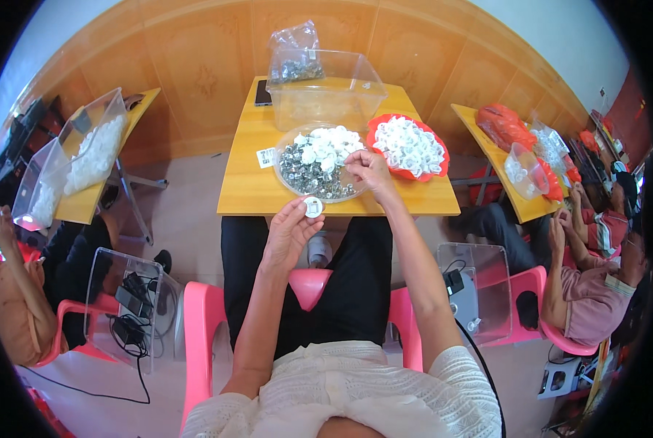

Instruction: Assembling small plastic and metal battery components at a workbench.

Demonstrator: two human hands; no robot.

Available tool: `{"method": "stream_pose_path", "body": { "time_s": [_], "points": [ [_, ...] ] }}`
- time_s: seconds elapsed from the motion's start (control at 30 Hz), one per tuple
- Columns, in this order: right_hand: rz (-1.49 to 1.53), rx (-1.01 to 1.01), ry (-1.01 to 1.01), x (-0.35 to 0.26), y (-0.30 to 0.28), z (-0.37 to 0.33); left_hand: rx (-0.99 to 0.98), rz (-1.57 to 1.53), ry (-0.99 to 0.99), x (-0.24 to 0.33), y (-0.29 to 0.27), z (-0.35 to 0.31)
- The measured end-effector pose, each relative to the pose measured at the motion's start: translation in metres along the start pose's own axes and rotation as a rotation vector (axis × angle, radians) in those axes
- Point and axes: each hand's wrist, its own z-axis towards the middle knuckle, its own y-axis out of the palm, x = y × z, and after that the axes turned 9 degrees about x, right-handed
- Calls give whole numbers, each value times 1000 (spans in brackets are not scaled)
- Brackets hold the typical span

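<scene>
As the head view is the only one, all entries come from it. Item: one round white piece (pixel 313 207), its face turned up with a squarish mark or insert, held above the wearer's lap at the near table edge. Left hand (pixel 288 230): thumb and fingers pinched on that piece by its rim. Right hand (pixel 372 174): at the right side of the round tray (pixel 290 135), fingertips drawn close together; whether anything small is between them cannot be told. The two hands are apart. Risks, as judged: the piece is gripped only by its edge, so a loosened pinch could drop it to the lap or floor; the right wrist, close by the red-edged holder (pixel 443 166), could nudge it and spill its load; careless picking could mix the tray's two heaps. Containers: round tray, clear, with white parts (pixel 330 148) at the back and small metal parts (pixel 308 179) in front and to the left; red-edged holder, heaped with white ring-like parts (pixel 408 146); clear bin (pixel 290 102), farther back on the yellow table (pixel 253 193); clear bag (pixel 293 40), metal parts in its bottom, whether inside or behind the bin unclear.
</scene>
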Motion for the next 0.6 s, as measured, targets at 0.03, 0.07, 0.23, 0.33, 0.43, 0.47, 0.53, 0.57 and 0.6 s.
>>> {"method": "stream_pose_path", "body": {
  "time_s": [0.03, 0.07, 0.23, 0.33, 0.43, 0.47, 0.53, 0.57, 0.6],
  "points": [
    [114, 16, 50, -9, 1, -5, 3, 0, 0, 0, -1, 0],
    [145, -4, 67, -14, 2, -8, -2, 2, 3, 0, -2, 0],
    [337, -135, 220, -37, 6, -31, -19, 13, 17, -1, 1, -4],
    [406, -204, 255, -42, 10, -47, 0, 87, 39, -2, 7, -7],
    [458, -243, 283, -47, 15, -64, 20, 251, 120, -5, 13, -11],
    [479, -250, 324, -46, 16, -68, 29, 259, 117, -7, 13, -11],
    [499, -247, 378, -48, 19, -76, 21, 418, 223, -10, 16, -11],
    [508, -244, 388, -47, 20, -78, 46, 498, 276, -12, 19, -10],
    [495, -240, 377, -45, 21, -77, 49, 505, 266, -14, 19, -9]
  ]
}}
